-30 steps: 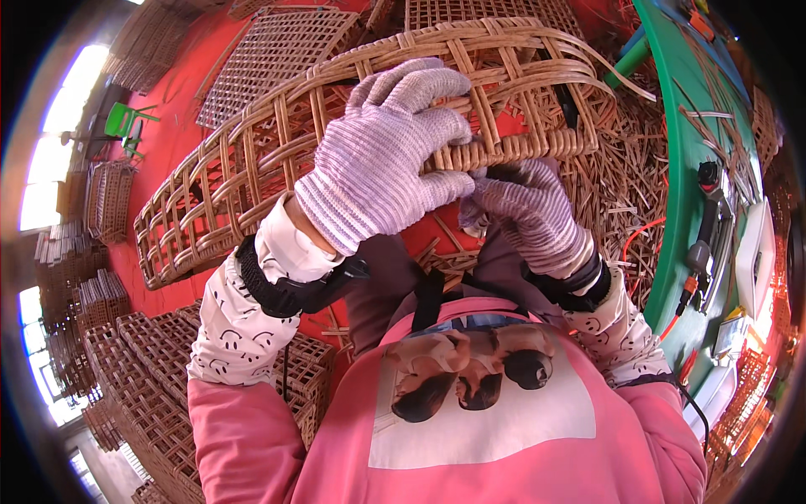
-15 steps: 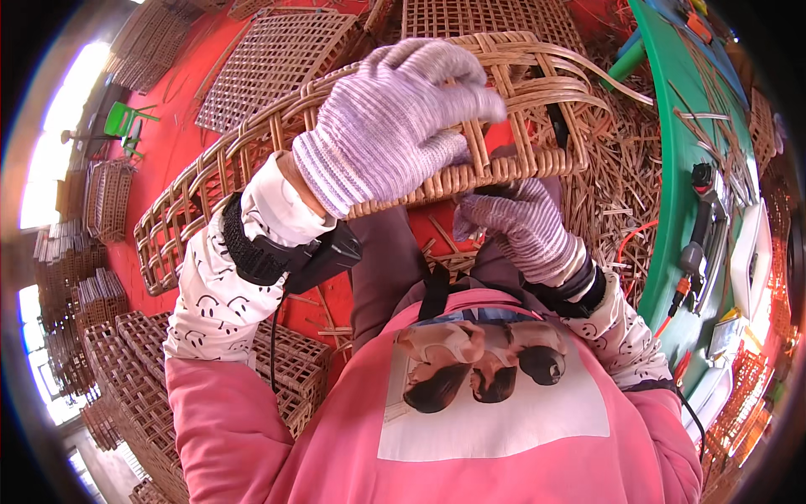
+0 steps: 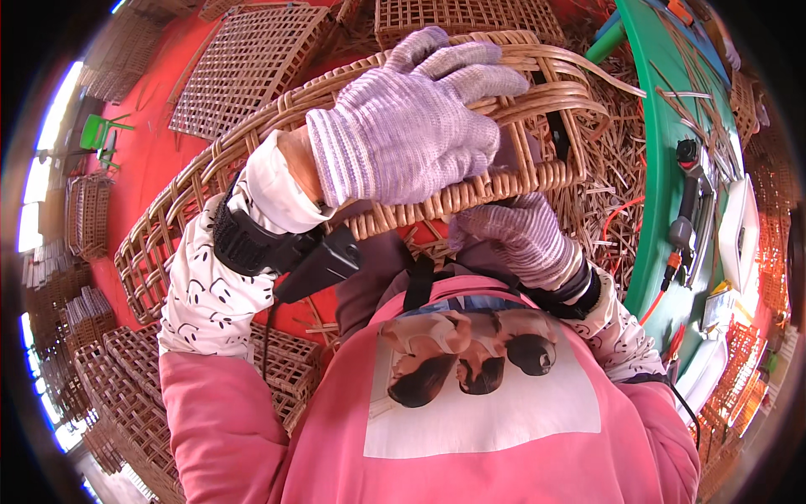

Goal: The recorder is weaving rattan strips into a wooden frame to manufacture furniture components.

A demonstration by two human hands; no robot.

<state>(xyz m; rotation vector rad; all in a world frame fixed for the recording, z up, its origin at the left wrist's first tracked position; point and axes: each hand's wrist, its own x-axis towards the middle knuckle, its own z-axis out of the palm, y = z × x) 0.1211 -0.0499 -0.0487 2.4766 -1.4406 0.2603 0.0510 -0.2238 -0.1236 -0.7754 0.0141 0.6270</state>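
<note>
A long brown woven rattan frame (image 3: 466, 191) lies slanted across my lap, with open lattice at its left end and a tightly wrapped near edge. My left hand (image 3: 411, 126), in a purple-and-white striped knit glove, rests over its middle with the fingers stretched out and spread. My right hand (image 3: 520, 235), in a matching glove, is at the underside of the wrapped edge. Its fingers are bent together, and the tips are partly hidden, so what they hold cannot be made out. A loose pale strand (image 3: 613, 80) sticks out from the frame's right end.
A green table (image 3: 651, 168) on the right carries a black-and-silver power tool (image 3: 687, 202) with a red hose. Cut rattan scraps (image 3: 613, 181) cover the red floor beside it. Woven panels (image 3: 252, 67) lie ahead, stacked lattice pieces (image 3: 126, 378) stand lower left, and a green chair (image 3: 101, 134) is far left.
My left hand's fingers have straightened and spread, and the hand has turned a little over the frame. My right hand stays under the wrapped edge. The view has shifted slightly.
</note>
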